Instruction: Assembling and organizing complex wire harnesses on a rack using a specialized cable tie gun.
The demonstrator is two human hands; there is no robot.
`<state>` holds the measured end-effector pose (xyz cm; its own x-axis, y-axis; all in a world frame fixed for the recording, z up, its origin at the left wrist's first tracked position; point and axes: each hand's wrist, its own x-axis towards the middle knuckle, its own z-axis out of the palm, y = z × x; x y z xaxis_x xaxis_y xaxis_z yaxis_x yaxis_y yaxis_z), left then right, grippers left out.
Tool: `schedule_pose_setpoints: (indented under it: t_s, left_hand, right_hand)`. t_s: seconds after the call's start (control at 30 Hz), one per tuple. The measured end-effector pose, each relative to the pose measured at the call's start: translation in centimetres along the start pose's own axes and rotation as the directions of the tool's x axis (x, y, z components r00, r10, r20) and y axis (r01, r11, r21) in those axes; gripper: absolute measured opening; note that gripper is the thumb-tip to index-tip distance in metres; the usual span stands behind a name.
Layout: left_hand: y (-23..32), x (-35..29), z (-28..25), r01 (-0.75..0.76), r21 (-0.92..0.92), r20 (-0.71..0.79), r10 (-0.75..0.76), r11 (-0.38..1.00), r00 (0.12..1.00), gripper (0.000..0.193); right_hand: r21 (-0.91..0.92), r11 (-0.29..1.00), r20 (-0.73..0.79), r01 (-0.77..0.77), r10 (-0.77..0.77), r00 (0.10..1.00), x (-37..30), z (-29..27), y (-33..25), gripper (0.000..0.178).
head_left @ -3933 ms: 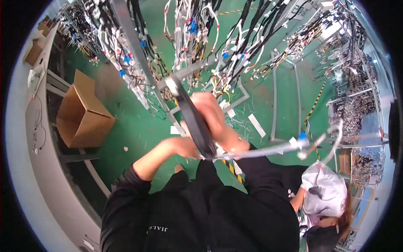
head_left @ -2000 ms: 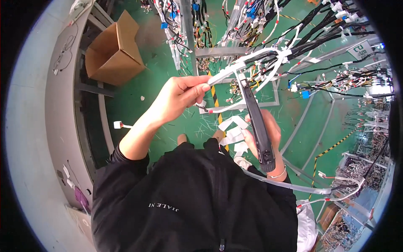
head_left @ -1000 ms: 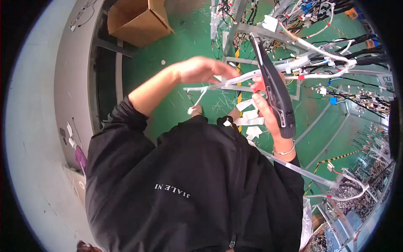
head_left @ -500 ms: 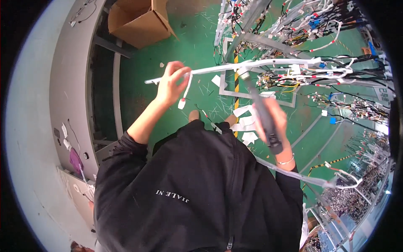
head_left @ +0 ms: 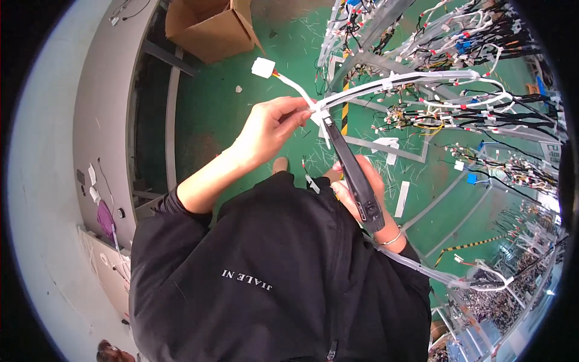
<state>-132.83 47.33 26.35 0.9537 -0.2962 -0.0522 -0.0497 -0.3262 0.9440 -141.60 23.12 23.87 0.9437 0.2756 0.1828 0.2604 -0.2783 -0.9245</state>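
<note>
My left hand [head_left: 264,131] is closed in a pinch on a white-sleeved wire harness [head_left: 416,78], right where a short branch leaves it. That branch runs up and left to a white connector [head_left: 263,67]. Wrapped around a long black cable tie gun [head_left: 353,172] is my right hand [head_left: 375,181]. The gun's nose meets the harness just beside my left fingertips. A thin white tie tail [head_left: 328,139] sticks out below the nose. My left fingers partly hide the joint.
Metal racks hung with many wire harnesses [head_left: 476,114] fill the right side. A cardboard box [head_left: 211,30] stands at the upper left, near a grey panel [head_left: 108,120]. Cut tie scraps and paper strips [head_left: 401,199] litter the green floor. Another white-sleeved cable [head_left: 422,270] passes by my right forearm.
My left hand has moved right along the harness to the branch. The connector, which hung down, now points up and left. The gun has shifted left and its nose is at my left fingertips.
</note>
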Motion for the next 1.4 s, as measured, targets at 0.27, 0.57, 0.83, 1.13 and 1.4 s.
schedule_pose_setpoints:
  t_s: [0.27,0.57,0.83,1.13,1.4]
  left_hand:
    - [0.4,0.6,2.1,-0.109,0.104,-0.024,0.112,0.989,0.993,0.03]
    - [1.0,1.0,3.3,-0.18,0.309,-0.079,0.213,0.934,0.974,0.028]
    - [0.0,1.4,-0.9,0.303,-0.254,0.509,-0.139,0.919,0.85,0.028]
    - [-14.5,3.1,10.8,-0.286,0.235,0.773,-0.001,0.929,0.634,0.031]
    - [1.5,18.2,28.5,-0.415,-0.075,0.489,0.396,0.907,0.777,0.046]
  right_hand:
    - [-0.078,0.996,-0.028,0.047,-0.05,0.998,-0.5,-0.4,0.0,0.038]
    - [-0.175,0.985,-0.192,0.011,-0.045,0.98,-0.9,-0.7,0.0,0.028]
    - [-0.16,0.987,-0.256,-0.017,-0.024,0.966,0.2,-3.8,7.7,0.044]
    - [-0.19,0.719,-0.341,0.669,-0.687,0.641,9.4,-11.4,1.7,0.058]
    - [-0.149,0.774,-0.296,0.616,-0.629,0.719,-1.1,-19.6,0.1,0.057]
